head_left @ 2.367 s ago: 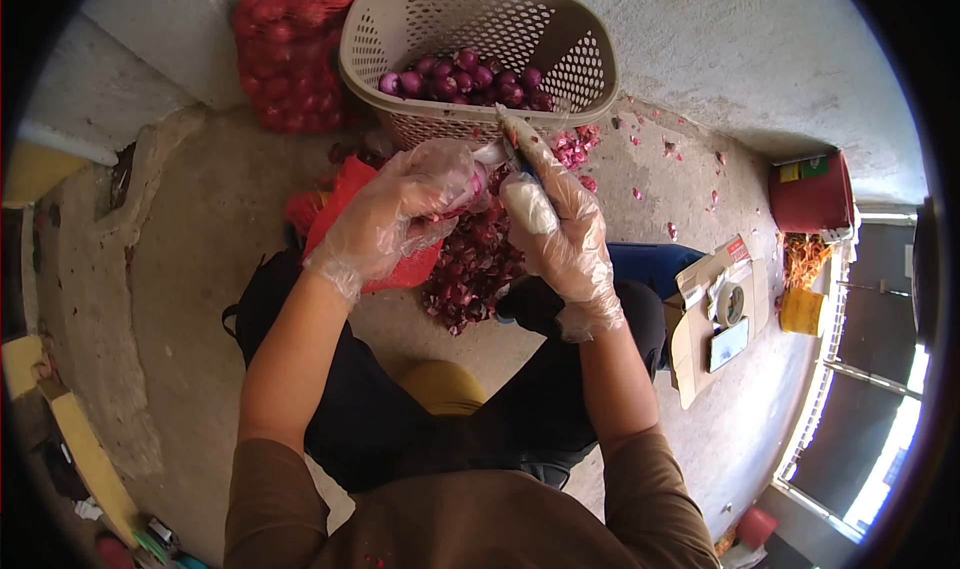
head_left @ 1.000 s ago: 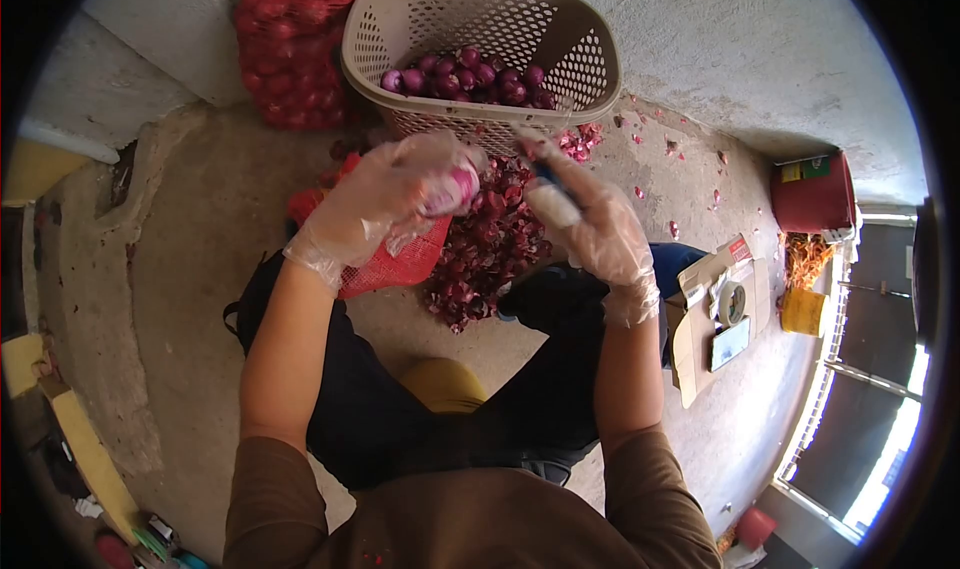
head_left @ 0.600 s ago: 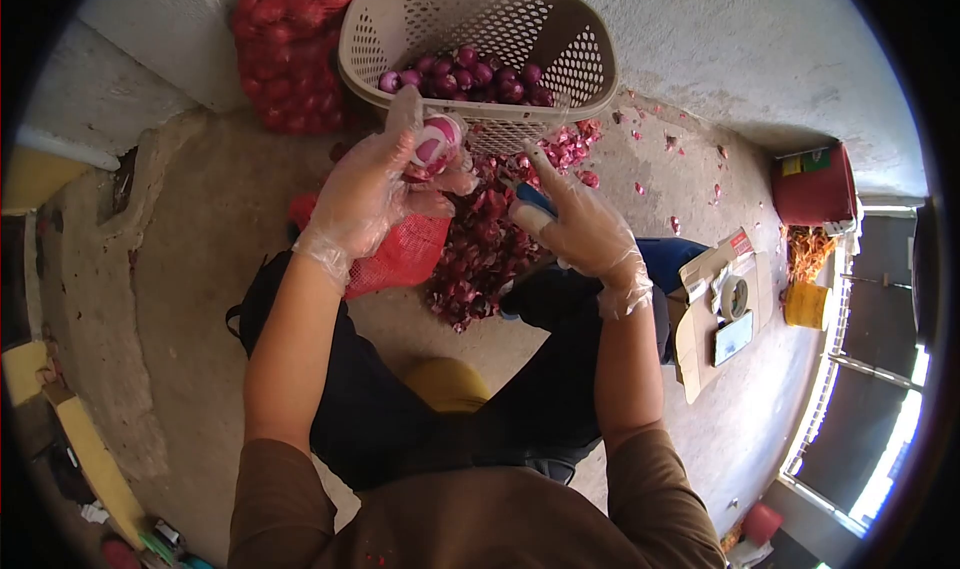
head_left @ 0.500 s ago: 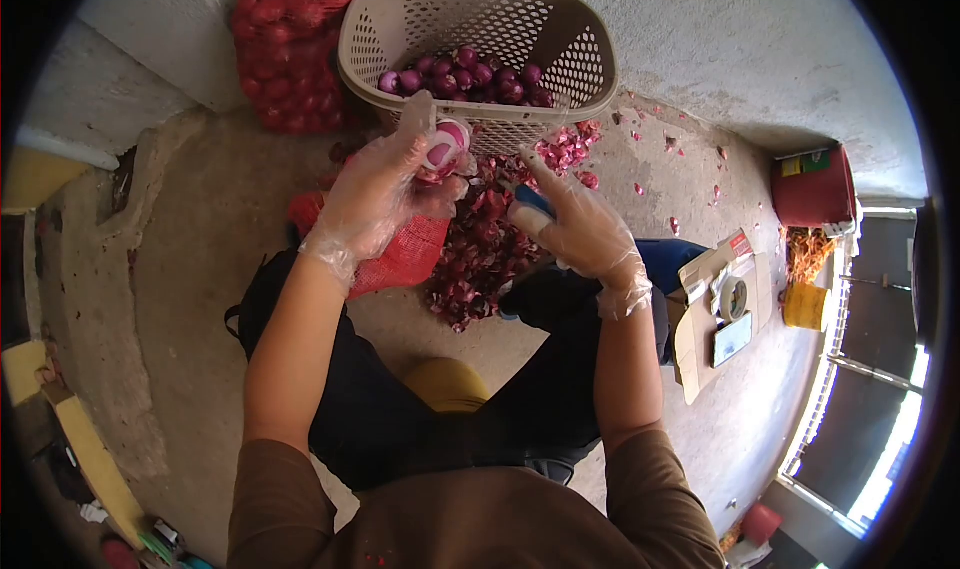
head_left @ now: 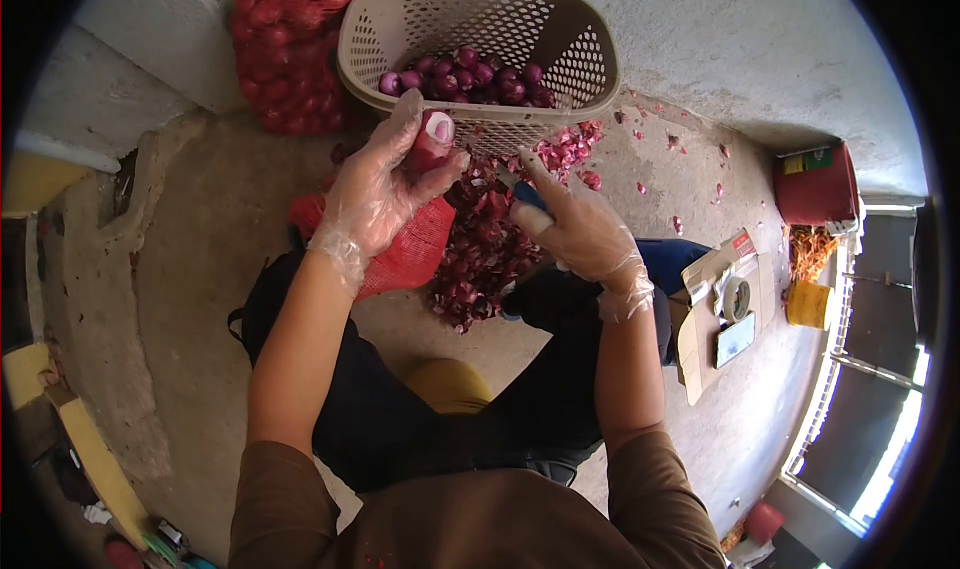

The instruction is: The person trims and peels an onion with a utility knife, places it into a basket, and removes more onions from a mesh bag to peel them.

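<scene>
My left hand (head_left: 375, 189), in a clear plastic glove, is closed around a red onion (head_left: 432, 141) that shows a pale patch at its upper end. Across from it, my gloved right hand (head_left: 580, 224) grips a small knife (head_left: 530, 197) by its blue handle; the short blade points up and left, apart from the onion. Beneath both hands a heap of onion skins (head_left: 485, 249) covers the floor. Just beyond is a beige plastic basket (head_left: 590, 89) with several purple onions (head_left: 470, 77) inside. A red mesh bag (head_left: 415, 249) lies below my left wrist.
A full red mesh sack of onions (head_left: 290, 59) leans by the wall, left of the basket. On my right, a cardboard piece (head_left: 690, 339) carries a tape roll (head_left: 736, 299) and a phone (head_left: 735, 340). Farther right stand a red bucket (head_left: 815, 189) and a yellow container (head_left: 808, 305).
The onion has been turned in my left hand, so its pale end now faces up instead of its streaked side. The knife blade has come into clearer view, while my right hand stays nearly still.
</scene>
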{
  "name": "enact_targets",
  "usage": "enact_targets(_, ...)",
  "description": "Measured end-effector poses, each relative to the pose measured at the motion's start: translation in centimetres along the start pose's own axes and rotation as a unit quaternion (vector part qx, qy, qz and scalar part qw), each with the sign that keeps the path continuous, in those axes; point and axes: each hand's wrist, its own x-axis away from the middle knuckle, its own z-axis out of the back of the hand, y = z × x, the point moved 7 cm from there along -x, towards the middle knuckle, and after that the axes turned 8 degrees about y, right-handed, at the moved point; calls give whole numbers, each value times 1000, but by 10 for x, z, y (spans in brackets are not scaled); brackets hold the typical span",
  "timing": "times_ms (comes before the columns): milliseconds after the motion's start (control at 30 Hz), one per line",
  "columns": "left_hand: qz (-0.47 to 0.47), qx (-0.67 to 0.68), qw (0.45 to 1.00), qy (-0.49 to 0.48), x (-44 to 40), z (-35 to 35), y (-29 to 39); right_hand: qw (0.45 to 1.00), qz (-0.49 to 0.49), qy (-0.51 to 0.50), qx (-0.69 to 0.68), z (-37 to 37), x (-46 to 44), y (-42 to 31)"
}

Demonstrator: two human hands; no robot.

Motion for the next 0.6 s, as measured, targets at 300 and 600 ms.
enact_targets(300,42,50,997,-44,-1,9,-2,998,24,-54,-31,0,-2,-10)
enact_targets(600,-80,-44,993,-73,16,-16,7,953,-53,-40,-296,8,7,-30)
